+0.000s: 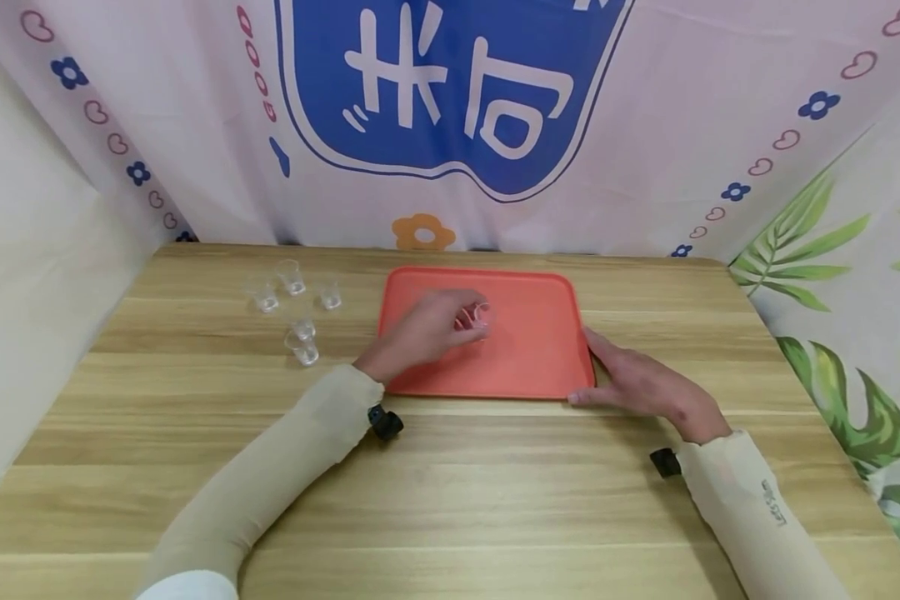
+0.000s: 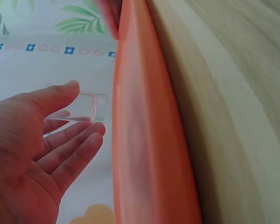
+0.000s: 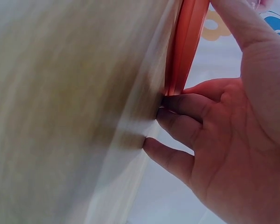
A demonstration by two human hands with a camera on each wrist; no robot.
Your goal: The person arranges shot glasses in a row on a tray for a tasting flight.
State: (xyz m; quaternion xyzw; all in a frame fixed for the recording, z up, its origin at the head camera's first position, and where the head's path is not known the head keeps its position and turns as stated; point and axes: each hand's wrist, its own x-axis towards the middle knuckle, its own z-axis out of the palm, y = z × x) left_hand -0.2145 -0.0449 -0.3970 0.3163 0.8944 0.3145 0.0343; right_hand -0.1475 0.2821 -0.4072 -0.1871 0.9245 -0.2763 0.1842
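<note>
An orange tray (image 1: 540, 367) lies on the wooden table (image 1: 450, 483). My left hand (image 1: 427, 329) hovers over the tray's left half and pinches a small clear plastic cup (image 1: 480, 317) between thumb and fingers. In the left wrist view the clear cup (image 2: 86, 108) sits at my fingertips (image 2: 72, 86) beside the tray's rim (image 2: 144, 140). My right hand (image 1: 641, 383) rests on the table at the tray's near right corner, fingers against its edge. The right wrist view shows those fingers (image 3: 186, 105) touching the tray's corner (image 3: 177, 84).
Several more small clear cups (image 1: 292, 308) stand on the table left of the tray. A printed cloth backdrop (image 1: 450, 125) hangs behind the table, and a leaf-patterned cloth (image 1: 855, 275) hangs at the right.
</note>
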